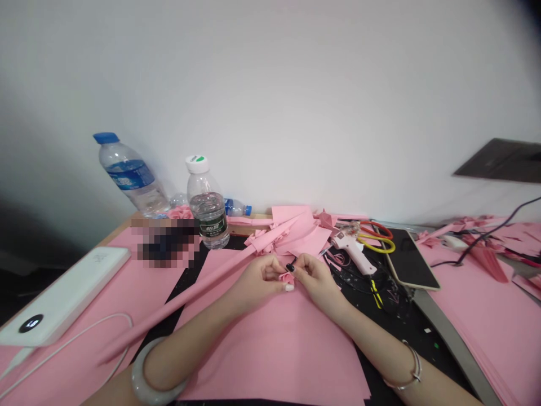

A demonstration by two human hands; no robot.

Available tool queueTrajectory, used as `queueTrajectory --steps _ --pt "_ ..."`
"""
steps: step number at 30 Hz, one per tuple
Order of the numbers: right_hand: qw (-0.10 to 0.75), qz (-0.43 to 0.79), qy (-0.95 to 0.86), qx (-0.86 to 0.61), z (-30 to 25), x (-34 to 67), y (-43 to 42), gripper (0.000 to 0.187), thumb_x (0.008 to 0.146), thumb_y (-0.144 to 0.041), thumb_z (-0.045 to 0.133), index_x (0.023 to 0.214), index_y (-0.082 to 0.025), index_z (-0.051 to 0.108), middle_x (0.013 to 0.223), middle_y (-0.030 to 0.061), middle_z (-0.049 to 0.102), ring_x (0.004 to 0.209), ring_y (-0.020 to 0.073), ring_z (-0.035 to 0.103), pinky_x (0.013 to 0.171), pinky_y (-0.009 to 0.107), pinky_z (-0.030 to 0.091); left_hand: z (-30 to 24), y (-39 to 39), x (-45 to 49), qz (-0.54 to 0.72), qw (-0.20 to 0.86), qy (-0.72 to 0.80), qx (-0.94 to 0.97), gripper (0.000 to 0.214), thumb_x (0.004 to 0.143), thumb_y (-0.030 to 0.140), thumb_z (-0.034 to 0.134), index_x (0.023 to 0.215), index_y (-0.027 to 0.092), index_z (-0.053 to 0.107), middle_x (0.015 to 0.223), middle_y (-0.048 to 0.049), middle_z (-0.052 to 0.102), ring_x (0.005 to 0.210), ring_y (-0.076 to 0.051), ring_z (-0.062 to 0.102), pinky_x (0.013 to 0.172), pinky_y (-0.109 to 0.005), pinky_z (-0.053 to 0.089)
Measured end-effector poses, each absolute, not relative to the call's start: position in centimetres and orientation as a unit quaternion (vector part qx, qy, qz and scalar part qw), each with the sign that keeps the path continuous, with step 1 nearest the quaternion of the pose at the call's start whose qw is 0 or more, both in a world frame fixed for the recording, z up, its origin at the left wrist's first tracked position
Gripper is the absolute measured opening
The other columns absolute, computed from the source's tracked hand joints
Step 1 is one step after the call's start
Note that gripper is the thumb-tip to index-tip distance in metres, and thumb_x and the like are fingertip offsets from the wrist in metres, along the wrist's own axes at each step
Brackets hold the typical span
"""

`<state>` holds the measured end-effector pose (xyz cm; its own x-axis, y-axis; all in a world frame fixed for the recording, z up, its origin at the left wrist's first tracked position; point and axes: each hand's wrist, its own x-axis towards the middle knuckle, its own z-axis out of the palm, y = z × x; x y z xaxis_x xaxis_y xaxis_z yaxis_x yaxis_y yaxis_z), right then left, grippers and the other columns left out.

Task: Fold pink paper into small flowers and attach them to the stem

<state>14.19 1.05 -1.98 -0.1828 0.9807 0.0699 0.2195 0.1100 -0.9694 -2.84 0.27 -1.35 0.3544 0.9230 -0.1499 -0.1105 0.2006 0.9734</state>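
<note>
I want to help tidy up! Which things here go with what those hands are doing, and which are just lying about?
With the job: left hand, right hand, small pink paper piece, pink paper sheet, probably the glue gun and scissors.

Just lying about: water bottles, white power bank, tablet.

Pink dominates as a pink paper sheet (270, 349) spreads under my left hand (257, 276) and right hand (316, 276), a small pink paper fold (287, 278) between them. Right of my hands, a pink-and-white glue gun (353, 251) and scissors (376, 239) with red and yellow handles sit by a black mat (406, 321) flecked with pale specks. Ahead of my left hand, a water bottle (207, 211) wears a white cap with a green mark; beyond it, a clear bottle (131, 175) shows a blue cap and label. A milky-grey bangle (158, 375) circles my left wrist, a silver bracelet (409, 369) my right.
</note>
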Motion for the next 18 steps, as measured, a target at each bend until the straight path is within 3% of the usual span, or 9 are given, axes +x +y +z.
queueTrajectory --steps 9,18 --pt "0.416 0.582 -0.551 -0.43 -1.9 14.46 1.06 0.041 0.074 -0.049 0.077 0.064 -0.02 0.05 0.047 -0.0097 0.04 0.042 0.0057 0.025 0.042 0.021 0.016 -1.9 0.37 -3.07 0.395 0.609 0.409 0.552 0.026 0.065 0.018 0.076 0.065 0.02 0.05 0.073 0.0031 0.06 0.073 -0.016 0.063 0.07 -0.029 0.05" --pt "0.407 0.65 -0.502 -0.399 -2.09 14.29 1.06 0.044 0.076 -0.051 0.077 0.065 -0.021 0.046 0.041 -0.0119 0.036 0.036 0.004 0.021 0.038 0.02 0.014 -1.63 0.23 -2.91 0.39 0.599 0.42 0.559 0.025 0.065 0.019 0.075 0.065 0.021 0.05 0.072 0.0024 0.063 0.075 -0.018 0.064 0.071 -0.03 0.051"
